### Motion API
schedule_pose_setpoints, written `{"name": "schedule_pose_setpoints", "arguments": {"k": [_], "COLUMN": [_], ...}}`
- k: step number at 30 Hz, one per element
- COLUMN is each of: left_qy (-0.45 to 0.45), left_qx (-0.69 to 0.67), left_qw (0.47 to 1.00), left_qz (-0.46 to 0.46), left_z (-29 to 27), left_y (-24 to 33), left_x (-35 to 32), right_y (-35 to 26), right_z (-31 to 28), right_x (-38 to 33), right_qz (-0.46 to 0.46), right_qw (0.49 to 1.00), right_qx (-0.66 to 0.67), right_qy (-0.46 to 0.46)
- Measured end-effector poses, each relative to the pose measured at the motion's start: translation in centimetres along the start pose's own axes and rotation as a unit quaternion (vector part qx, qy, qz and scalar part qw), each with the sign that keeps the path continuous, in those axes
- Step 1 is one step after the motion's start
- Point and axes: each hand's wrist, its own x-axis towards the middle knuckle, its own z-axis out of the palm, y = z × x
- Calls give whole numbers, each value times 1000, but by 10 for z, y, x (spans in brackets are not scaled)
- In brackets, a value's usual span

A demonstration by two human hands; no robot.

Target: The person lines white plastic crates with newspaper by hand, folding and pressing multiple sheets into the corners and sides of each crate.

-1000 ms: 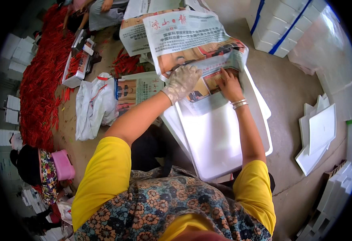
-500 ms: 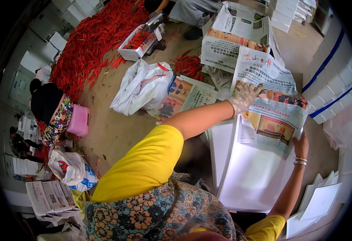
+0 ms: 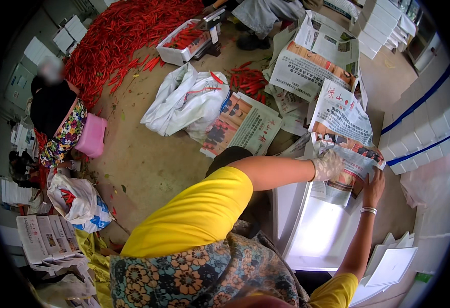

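Observation:
A sheet of newspaper (image 3: 345,123) drapes over the far end of a white foam box (image 3: 317,241) and dips into it. My left hand (image 3: 329,165), in a pale patterned glove, presses on the paper inside the box; its fingers are bent down and partly hidden. Bare, with bracelets at the wrist, my right hand (image 3: 373,187) lies against the paper's right edge at the box's side wall, fingers apart. The near half of the box shows its bare white inside.
More newspapers (image 3: 307,72) lie beyond the box. A white sack (image 3: 184,102), loose red chillies (image 3: 248,81) and a newspaper stack (image 3: 243,126) are on the floor. Strapped foam boxes (image 3: 420,118) stand right, lids (image 3: 389,262) below. A person (image 3: 58,113) works near the chilli heap (image 3: 117,46).
My left hand has moved nearer and down into the box, pushing the newspaper in. My right hand has shifted slightly left along the box side. The whole view has turned a little.

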Motion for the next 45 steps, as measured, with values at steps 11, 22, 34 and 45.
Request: {"name": "schedule_pose_setpoints", "arguments": {"k": [11, 22, 34, 45], "left_qy": [-105, -66, 92, -22], "left_qx": [40, 177, -87, -122], "left_qw": [983, 953, 992, 975], "left_qz": [-143, -237, 17, -184], "left_z": [49, 77, 34, 8], "left_y": [2, 1, -36, -67], "left_x": [-14, -6, -3, 21], "right_y": [-11, -6, 13, 44], "right_z": [101, 27, 61, 76], "right_x": [-14, 55, 52, 37], "right_qz": [63, 31, 171, 171], "right_qw": [978, 995, 984, 972], "right_qx": [-79, -98, 9, 158], "right_qy": [-185, -16, -53, -17]}}
